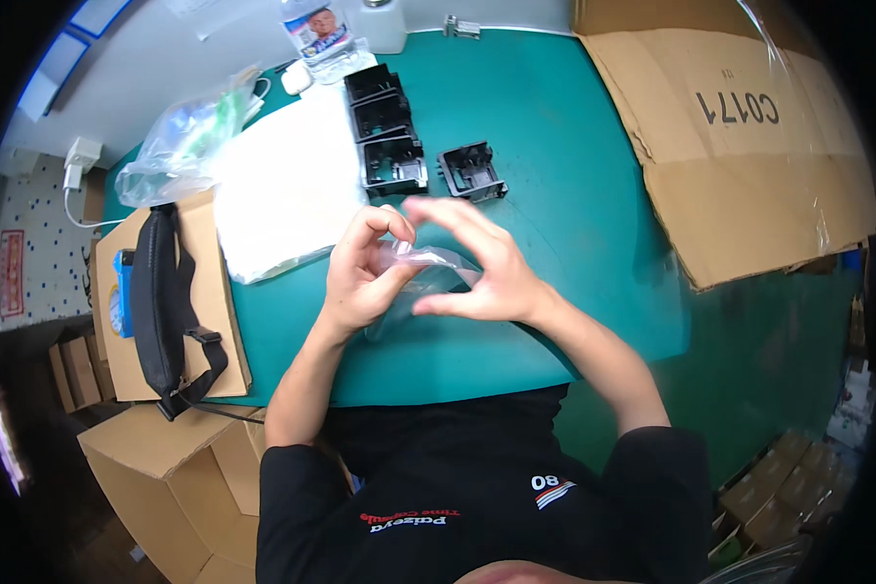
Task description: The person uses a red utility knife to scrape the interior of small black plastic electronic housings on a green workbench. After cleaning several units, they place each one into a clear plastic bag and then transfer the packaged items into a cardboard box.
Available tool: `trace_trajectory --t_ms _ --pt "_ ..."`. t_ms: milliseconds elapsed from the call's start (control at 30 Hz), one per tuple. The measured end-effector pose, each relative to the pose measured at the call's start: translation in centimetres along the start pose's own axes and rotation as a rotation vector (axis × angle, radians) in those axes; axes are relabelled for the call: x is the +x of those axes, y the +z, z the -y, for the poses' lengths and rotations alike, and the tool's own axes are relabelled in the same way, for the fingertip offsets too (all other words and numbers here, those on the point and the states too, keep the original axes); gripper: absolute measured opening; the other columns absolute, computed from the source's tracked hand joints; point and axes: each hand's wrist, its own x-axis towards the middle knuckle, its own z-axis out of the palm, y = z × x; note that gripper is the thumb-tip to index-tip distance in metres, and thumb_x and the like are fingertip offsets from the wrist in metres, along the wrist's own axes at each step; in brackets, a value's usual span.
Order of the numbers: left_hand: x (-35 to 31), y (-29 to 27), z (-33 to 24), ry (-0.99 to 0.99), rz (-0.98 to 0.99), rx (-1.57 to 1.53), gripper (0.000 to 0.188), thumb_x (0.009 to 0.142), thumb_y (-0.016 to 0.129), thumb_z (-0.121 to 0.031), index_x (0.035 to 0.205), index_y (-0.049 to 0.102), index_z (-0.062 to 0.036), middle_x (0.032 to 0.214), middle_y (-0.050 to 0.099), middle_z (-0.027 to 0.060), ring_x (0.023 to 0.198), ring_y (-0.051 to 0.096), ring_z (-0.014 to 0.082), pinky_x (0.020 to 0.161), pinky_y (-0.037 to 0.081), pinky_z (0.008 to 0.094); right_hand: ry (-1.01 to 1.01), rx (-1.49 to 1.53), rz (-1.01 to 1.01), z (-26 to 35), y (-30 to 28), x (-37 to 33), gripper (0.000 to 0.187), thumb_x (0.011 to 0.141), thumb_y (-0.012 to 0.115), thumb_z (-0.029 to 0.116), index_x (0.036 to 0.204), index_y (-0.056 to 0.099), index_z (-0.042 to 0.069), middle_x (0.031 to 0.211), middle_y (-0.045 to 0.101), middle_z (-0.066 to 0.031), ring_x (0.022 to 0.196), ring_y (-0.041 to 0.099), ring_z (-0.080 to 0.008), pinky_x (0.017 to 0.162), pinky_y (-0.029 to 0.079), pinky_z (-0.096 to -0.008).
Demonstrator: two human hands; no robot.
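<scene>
Left hand [356, 279] pinches clear plastic film [442, 257]; right hand [499, 275], fingers and thumb apart.
Best: firm pinch near the edge, no creasing.

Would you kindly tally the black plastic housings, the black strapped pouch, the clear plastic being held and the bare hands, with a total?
Black plastic housings: 4
Black strapped pouch: 1
Held clear plastic: 1
Left hand and right hand: 2
Total: 8
</scene>
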Motion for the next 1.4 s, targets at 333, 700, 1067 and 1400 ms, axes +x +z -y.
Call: trace_trajectory --t_ms 333,700,1067,1400 --pt "0.6 -0.8 -1.1 -0.396 -0.185 -0.25 0.047 0.092 0.073 -0.009 0.133 0.053 0.0016 0.104 0.06 0.0063 0.075 0.057 0.0063 0.058 0.042 0.0176 0.522 0.467 -0.43 -0.6 -0.8 0.1 0.011 0.106 0.058 0.012 0.108 0.06 0.001 0.07 0.06 -0.0027 0.047 0.05 -0.006 0.041 0.039 -0.0238" --pt "-0.5 -2.6 -1.3 -0.31 -0.382 -0.484 0.007 0.104 0.06 -0.008 0.111 0.06 -0.0064 0.094 0.065 0.0026 0.057 0.046 0.0052 0.051 0.038 0.0187 0.234 -0.081 -0.654 -2.1 -1.8 0.7 0.024 0.093 0.07 0.004 0.114 0.057 0.001 0.076 0.061 -0.0054 0.056 0.056 -0.0094 0.048 0.044 -0.026" --pt "4.6 4.7 -3.6 -0.34 -0.081 -0.027 0.026 0.092 0.078 -0.005 0.083 0.054 -0.0048 0.073 0.059 -0.0007 0.063 0.057 0.0036 0.053 0.042 0.0189 0.176 0.324 -0.099 -0.8 0.0 -1.0 0.05 0.084 0.088 0.026 0.11 0.052 0.003 0.088 0.061 -0.0022 0.071 0.061 -0.0102 0.053 0.055 -0.0273" --pt "3.9 1.8 -1.2 -0.242 -0.128 0.342 0.046 0.089 0.076 -0.001 0.065 0.038 -0.008 0.062 0.048 -0.0046 0.059 0.046 0.0029 0.052 0.034 0.0231 0.324 0.025 -0.383 -0.7 -4.3 1.0 0.014 0.092 0.061 -0.006 0.097 0.052 0.003 0.094 0.061 -0.0068 0.08 0.064 -0.0125 0.061 0.058 -0.0272"
